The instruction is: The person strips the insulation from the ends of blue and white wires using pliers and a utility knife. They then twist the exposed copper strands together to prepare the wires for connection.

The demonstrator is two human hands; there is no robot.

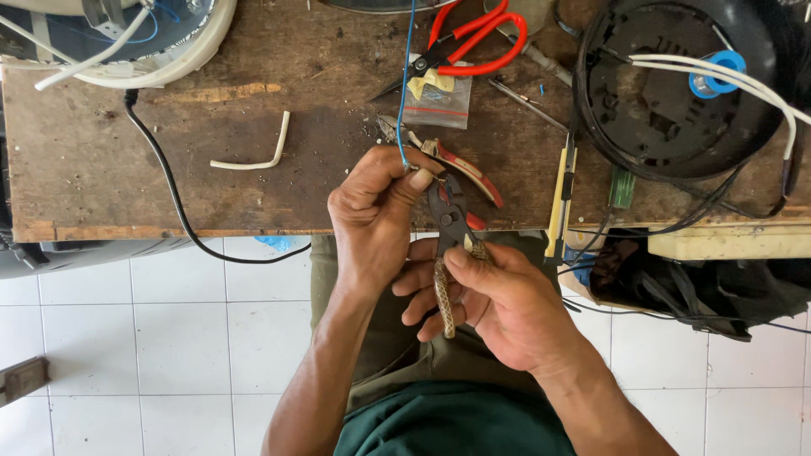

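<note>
Left hand (372, 215) closed in a pinch on a thin blue wire (407, 80), thumb pressed against the forefinger at the wire's lower end. Wire ran straight up from the pinch, across the table (127, 177), and out of view at the top edge. Right hand (498, 300) clenched around the handles of a pair of dark pliers (448, 215), with the head pointed up toward the left thumb. Handles wrapped in a pale, woven-looking covering, 1 handle end protruding below the fingers. Whether the pliers' jaws gripped the wire could not be determined. Both hands held just in front of the near table edge, above the person's lap.

On the table, just beyond the left hand: a second pair of pliers with red-and-cream handles (460, 169), lying flat. Farther back: red-handled scissors (473, 42) resting partly on a small clear plastic bag (439, 101). To the left: a short bent piece of white tubing (253, 156) and a black cable (169, 186) trailing off the table edge. To the right: a round black appliance base (676, 84) with white wires over it.
</note>
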